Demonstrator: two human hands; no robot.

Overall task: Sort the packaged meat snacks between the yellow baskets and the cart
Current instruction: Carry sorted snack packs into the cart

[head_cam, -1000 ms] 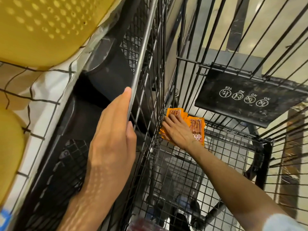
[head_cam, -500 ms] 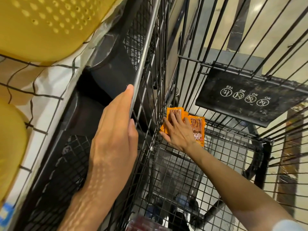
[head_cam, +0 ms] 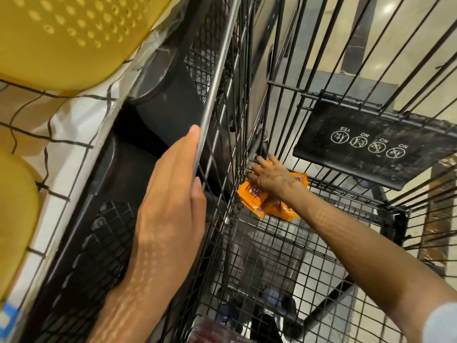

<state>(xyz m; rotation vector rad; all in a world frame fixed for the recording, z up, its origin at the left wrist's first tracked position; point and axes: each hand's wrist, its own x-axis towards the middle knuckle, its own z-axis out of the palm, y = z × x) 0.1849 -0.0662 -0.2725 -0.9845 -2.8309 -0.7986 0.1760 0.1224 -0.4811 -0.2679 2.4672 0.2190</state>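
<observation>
Several orange packets (head_cam: 257, 196) of meat snack lie fanned out low in the far corner of the cart (head_cam: 218, 78), close against its wire side. My right hand (head_cam: 273, 178) is down on top of them. Its fingers (head_cam: 272, 160) are stretched across the wrappers, tips reaching into the corner. The thumb is hidden beneath the palm, so I cannot tell whether I am pinching the stack or only pressing on it. My left hand (head_cam: 170, 206) is up on the cart's top rail, fingers (head_cam: 183, 154) straight along the bar, grasping nothing, just steadying the cart. The yellow baskets (head_cam: 64, 38) sit on the wire shelf to my left, one high and one (head_cam: 14, 214) lower at the edge of view. Both are well apart from the packets, with the cart's side between.

I take this to be the gathering step: collecting the loose packets into one bunch before they go to a basket. It could equally be setting them down here. If it is a pick-up, the next move calls for closing my fingers round the whole fan, since the slick wrappers look likely to slide apart. Then I would lift straight up, clear of the black seat flap (head_cam: 371, 144) just beyond my wrist, and carry them over the rail.
</observation>
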